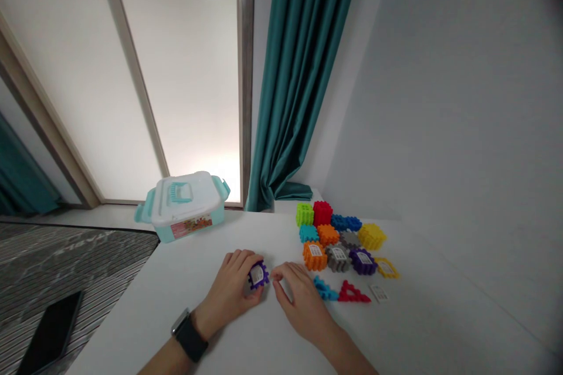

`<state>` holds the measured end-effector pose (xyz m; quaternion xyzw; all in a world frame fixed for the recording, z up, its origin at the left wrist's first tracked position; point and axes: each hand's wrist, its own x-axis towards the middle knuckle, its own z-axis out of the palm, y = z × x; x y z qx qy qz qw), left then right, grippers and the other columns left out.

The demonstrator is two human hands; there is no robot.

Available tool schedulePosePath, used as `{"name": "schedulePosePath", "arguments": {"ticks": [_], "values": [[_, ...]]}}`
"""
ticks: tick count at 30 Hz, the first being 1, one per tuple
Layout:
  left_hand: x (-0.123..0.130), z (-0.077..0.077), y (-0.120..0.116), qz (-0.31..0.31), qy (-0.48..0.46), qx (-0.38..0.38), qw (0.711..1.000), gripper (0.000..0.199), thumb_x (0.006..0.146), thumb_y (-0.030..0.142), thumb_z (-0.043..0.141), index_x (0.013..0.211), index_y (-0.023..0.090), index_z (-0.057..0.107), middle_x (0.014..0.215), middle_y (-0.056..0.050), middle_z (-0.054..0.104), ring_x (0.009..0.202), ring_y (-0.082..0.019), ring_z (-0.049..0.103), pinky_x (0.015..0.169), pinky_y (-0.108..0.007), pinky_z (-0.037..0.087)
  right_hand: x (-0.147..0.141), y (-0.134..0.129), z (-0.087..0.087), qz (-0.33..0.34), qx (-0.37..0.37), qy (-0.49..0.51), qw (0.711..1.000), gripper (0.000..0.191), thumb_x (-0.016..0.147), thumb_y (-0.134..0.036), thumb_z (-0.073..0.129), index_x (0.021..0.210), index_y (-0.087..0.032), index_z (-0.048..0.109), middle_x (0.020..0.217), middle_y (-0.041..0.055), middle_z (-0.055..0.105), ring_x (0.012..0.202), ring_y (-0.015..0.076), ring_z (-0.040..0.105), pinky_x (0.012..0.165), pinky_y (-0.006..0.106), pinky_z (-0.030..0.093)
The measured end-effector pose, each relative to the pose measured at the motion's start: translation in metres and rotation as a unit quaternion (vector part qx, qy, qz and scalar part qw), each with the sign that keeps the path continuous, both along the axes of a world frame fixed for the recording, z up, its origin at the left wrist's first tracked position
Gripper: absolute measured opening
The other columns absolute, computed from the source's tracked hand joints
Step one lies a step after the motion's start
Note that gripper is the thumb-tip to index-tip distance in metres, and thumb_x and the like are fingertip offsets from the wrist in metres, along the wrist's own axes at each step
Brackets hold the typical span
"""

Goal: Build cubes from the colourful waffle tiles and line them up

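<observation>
Through the head camera I see a white counter (pixel 246 340) with two bare hands working over it. My left hand (pixel 233 284) is closed on a small purple toothed piece (pixel 258 275), gripping it between thumb and fingers; the piece has a white window-patterned insert facing up. My right hand (pixel 303 302) is just to its right, fingers curled and partly open, a small gap between thumb and forefinger, the tips near the purple piece.

At the back left of the counter sits a lidded box (pixel 189 204) — pale teal body, white lid, teal carrying handle on top, teal clasps at both ends, a coloured label on its front. The lid is on, so I cannot tell what is inside.

Right of the hands, toothed pieces stand in stacks by colour: lime green (pixel 304 214) and red (pixel 322 213) at the back, beside blue (pixel 346 222); teal, orange, grey and yellow (pixel 372 237) in the middle; then windowed orange, grey and purple stacks in front. A yellow frame with a white insert (pixel 387 268) lies beside the purple stack. Nearer me are light-blue pieces (pixel 325 289), a red triangle (pixel 353 292) — open in its middle — and a loose white window insert (pixel 379 293).
</observation>
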<state>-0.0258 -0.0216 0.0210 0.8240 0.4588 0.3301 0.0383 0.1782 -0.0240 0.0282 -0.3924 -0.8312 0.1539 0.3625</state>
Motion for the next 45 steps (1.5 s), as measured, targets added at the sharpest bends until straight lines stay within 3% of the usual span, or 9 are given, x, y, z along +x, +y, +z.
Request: {"name": "schedulePosePath", "arguments": {"ticks": [5, 12, 21, 27, 33, 37, 40, 42, 45], "values": [[0.004, 0.001, -0.004, -0.022, -0.067, 0.023, 0.997, 0.050, 0.071, 0.012, 0.067, 0.119, 0.021, 0.053, 0.111, -0.009, 0.064, 0.102, -0.028, 0.058, 0.088, -0.041, 0.046, 0.002, 0.005, -0.003, -0.008, 0.010, 0.033, 0.999, 0.016, 0.094, -0.008, 0.051, 0.091, -0.023, 0.056, 0.087, 0.0016, 0.064, 0.085, 0.0210, 0.062, 0.081, 0.034, 0.046], [0.007, -0.001, -0.010, -0.060, -0.181, -0.060, 0.980, 0.049, 0.071, 0.011, 0.066, 0.117, 0.022, 0.052, 0.108, -0.007, 0.062, 0.098, -0.024, 0.059, 0.088, -0.039, 0.048, 0.003, 0.004, -0.004, 0.052, 0.021, 0.056, 0.997, 0.028, 0.095, -0.005, 0.048, 0.106, -0.026, 0.062, 0.101, 0.0039, 0.062, 0.096, 0.0201, 0.062, 0.085, 0.031, 0.050], [0.006, 0.009, -0.013, -0.112, -0.233, -0.152, 0.954, 0.010, 0.086, 0.012, 0.057, 0.089, 0.021, 0.056, 0.113, -0.008, 0.066, 0.107, -0.022, 0.062, 0.096, -0.036, 0.046, 0.004, 0.006, -0.003, 0.056, 0.030, 0.066, 0.996, 0.018, 0.098, -0.012, 0.049, 0.102, -0.025, 0.062, 0.102, 0.0054, 0.063, 0.099, 0.0216, 0.060, 0.087, 0.034, 0.050], [0.006, 0.011, -0.009, -0.094, -0.266, -0.152, 0.947, 0.009, 0.092, 0.022, 0.060, 0.084, 0.020, 0.061, 0.108, -0.008, 0.062, 0.104, -0.022, 0.060, 0.094, -0.036, 0.045, 0.003, 0.006, -0.006, 0.005, -0.021, 0.107, 0.994, 0.019, 0.097, -0.019, 0.051, 0.110, -0.026, 0.063, 0.099, 0.0044, 0.068, 0.096, 0.0224, 0.063, 0.087, 0.036, 0.049], [0.007, 0.007, -0.005, -0.077, -0.324, -0.176, 0.926, 0.020, 0.094, 0.031, 0.060, 0.078, 0.019, 0.061, 0.102, -0.007, 0.062, 0.098, -0.021, 0.061, 0.091, -0.035, 0.046, 0.000, 0.012, -0.016, -0.021, -0.127, 0.210, 0.969, 0.027, 0.093, -0.028, 0.057, 0.119, -0.022, 0.059, 0.092, 0.0029, 0.069, 0.090, 0.0207, 0.067, 0.086, 0.035, 0.052], [0.006, 0.005, -0.007, -0.066, -0.271, -0.152, 0.948, 0.005, 0.092, 0.025, 0.060, 0.091, 0.021, 0.063, 0.102, -0.006, 0.063, 0.097, -0.022, 0.061, 0.088, -0.036, 0.049, 0.001, 0.017, -0.020, -0.035, -0.156, 0.244, 0.957, 0.024, 0.092, -0.035, 0.059, 0.111, -0.020, 0.061, 0.086, 0.0032, 0.068, 0.085, 0.0213, 0.066, 0.081, 0.035, 0.052], [0.001, 0.004, -0.010, -0.051, -0.186, -0.094, 0.977, 0.047, 0.079, 0.018, 0.072, 0.123, 0.023, 0.057, 0.119, -0.009, 0.060, 0.108, -0.026, 0.059, 0.095, -0.042, 0.049, 0.003, 0.018, -0.019, -0.044, -0.172, 0.246, 0.953, 0.023, 0.092, -0.039, 0.060, 0.103, -0.019, 0.063, 0.088, 0.0054, 0.070, 0.086, 0.0225, 0.067, 0.080, 0.036, 0.052], [-0.003, 0.003, -0.012, -0.049, -0.126, -0.060, 0.989, 0.069, 0.071, 0.017, 0.080, 0.134, 0.025, 0.052, 0.129, -0.011, 0.056, 0.116, -0.029, 0.056, 0.100, -0.046, 0.048, 0.002, 0.018, -0.017, -0.043, -0.176, 0.241, 0.954, 0.022, 0.091, -0.040, 0.061, 0.098, -0.019, 0.064, 0.087, 0.0054, 0.071, 0.084, 0.0226, 0.067, 0.079, 0.036, 0.052], [-0.006, 0.002, -0.013, -0.049, -0.065, -0.027, 0.996, 0.068, 0.070, 0.018, 0.083, 0.131, 0.027, 0.055, 0.128, -0.011, 0.057, 0.116, -0.030, 0.056, 0.099, -0.045, 0.050, 0.000, 0.016, -0.015, -0.038, -0.175, 0.233, 0.956, 0.019, 0.091, -0.038, 0.061, 0.093, -0.019, 0.065, 0.084, 0.0047, 0.070, 0.082, 0.0219, 0.067, 0.076, 0.035, 0.053]]}}
